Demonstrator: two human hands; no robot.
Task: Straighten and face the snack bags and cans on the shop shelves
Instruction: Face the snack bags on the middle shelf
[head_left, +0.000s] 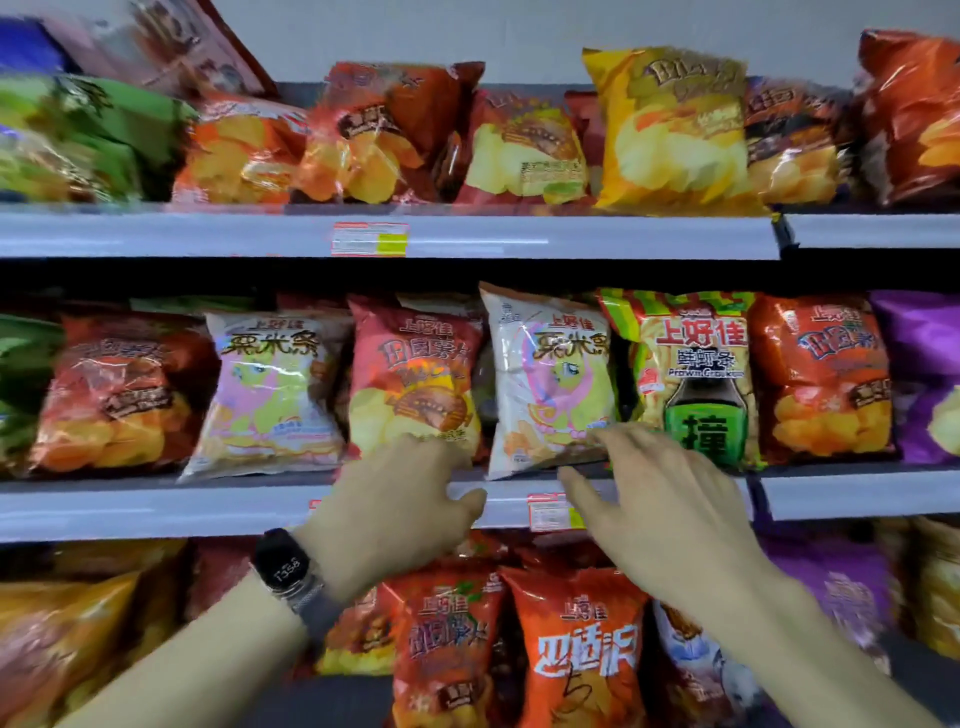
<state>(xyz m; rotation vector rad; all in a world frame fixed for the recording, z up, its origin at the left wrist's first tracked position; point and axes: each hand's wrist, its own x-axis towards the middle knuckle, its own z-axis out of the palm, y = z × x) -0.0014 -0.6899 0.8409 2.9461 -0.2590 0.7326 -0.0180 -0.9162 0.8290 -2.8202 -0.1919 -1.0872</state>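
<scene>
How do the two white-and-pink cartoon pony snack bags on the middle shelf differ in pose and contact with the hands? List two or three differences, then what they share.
The right white-and-pink pony snack bag leans, its top tipped left; the left white-and-pink pony snack bag also slants, but with its bottom corner jutting over the shelf edge. The right hand has fingers at the right bag's lower corner; no hand touches the left bag. Both share the same printed design and shelf.

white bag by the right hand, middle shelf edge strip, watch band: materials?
White bag: looks like glossy plastic film; it shows glare streaks and crinkles. Shelf edge strip: smooth pale surface, probably plastic or painted metal; cannot tell which. Watch band on the left wrist: grey, fine woven texture, likely metal mesh or fabric.
</scene>
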